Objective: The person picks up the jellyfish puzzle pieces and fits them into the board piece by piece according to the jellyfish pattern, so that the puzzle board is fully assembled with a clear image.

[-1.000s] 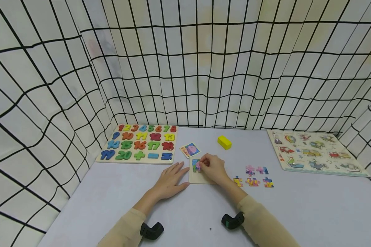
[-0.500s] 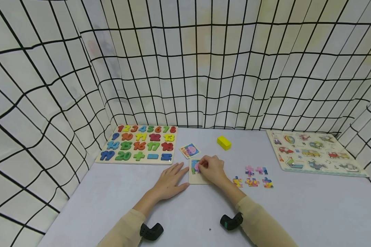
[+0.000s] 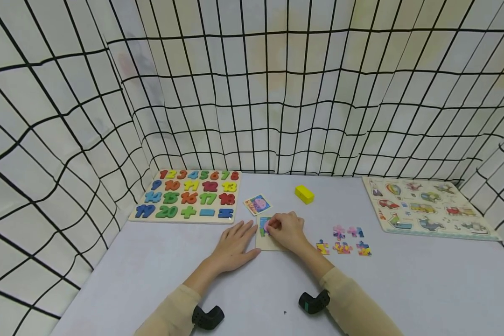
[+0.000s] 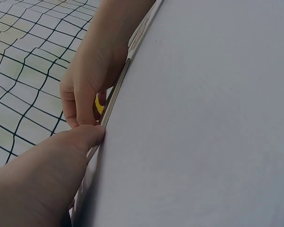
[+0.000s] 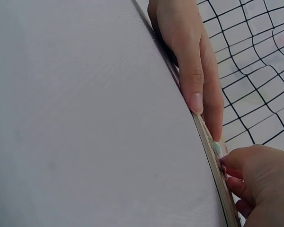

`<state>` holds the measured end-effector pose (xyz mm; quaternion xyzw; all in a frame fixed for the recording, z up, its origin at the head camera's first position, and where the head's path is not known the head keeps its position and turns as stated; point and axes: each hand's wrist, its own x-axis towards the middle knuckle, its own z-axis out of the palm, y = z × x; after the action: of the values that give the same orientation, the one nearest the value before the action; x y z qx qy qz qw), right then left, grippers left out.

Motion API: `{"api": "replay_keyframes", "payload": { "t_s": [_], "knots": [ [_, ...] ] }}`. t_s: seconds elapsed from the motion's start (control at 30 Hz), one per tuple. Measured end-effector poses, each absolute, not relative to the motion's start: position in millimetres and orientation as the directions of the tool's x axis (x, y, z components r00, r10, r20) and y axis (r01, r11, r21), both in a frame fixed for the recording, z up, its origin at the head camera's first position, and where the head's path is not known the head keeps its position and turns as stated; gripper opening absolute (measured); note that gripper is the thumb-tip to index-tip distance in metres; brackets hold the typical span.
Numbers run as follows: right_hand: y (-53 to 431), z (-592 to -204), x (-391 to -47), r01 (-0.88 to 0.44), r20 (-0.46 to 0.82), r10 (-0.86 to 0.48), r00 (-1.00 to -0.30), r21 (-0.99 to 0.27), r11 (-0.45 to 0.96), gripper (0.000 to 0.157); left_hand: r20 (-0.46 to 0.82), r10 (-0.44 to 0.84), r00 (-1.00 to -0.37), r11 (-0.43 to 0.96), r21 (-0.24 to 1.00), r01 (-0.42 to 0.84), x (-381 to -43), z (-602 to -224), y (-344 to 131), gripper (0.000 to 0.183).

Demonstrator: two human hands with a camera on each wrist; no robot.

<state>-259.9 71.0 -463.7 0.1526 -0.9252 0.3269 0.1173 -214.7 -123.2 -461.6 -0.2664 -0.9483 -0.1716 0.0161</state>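
My right hand (image 3: 289, 232) pinches a pink jigsaw puzzle piece (image 3: 266, 227) between thumb and fingers, low over a small wooden puzzle board (image 3: 268, 243). Blue and green pieces show in the board's far left corner; the hand covers much of its right side. Spread flat, my left hand (image 3: 233, 247) rests on the table at the board's left edge. In the right wrist view, the left thumb touches the edge of the board (image 5: 210, 156). Several loose puzzle pieces (image 3: 343, 248) lie right of the right hand. A picture card (image 3: 258, 204) lies just beyond the board.
A number puzzle board (image 3: 135, 217) with coloured numerals lies at the back left. Behind the hands sits a yellow block (image 3: 304, 194). On the far right is a wooden board with vehicle pictures (image 3: 441, 224). Black-lined netting (image 3: 269, 93) encloses the table's back and sides.
The right hand stays at the board, its fingers shifting slightly with the pink piece. My left hand has moved a little to the right, its thumb closer to the board's near corner.
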Motion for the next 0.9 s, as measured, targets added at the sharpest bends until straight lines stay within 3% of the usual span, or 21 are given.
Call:
{"api": "replay_keyframes", "payload": {
  "t_s": [0.6, 0.9],
  "knots": [
    [68.3, -460.5, -257.9, -0.284, 0.273, -0.163, -0.948, -0.499, 0.819, 0.014, 0.080, 0.478, -0.875, 0.803, 0.363, 0.472, -215.7, -453.6, -114.9, 0.067],
    [68.0, -461.4, -256.9, -0.277, 0.274, -0.159, -0.948, -0.473, 0.837, 0.025, 0.065, 0.472, -0.879, 0.802, 0.383, 0.459, -215.6, -453.5, -114.5, 0.068]
  ]
}}
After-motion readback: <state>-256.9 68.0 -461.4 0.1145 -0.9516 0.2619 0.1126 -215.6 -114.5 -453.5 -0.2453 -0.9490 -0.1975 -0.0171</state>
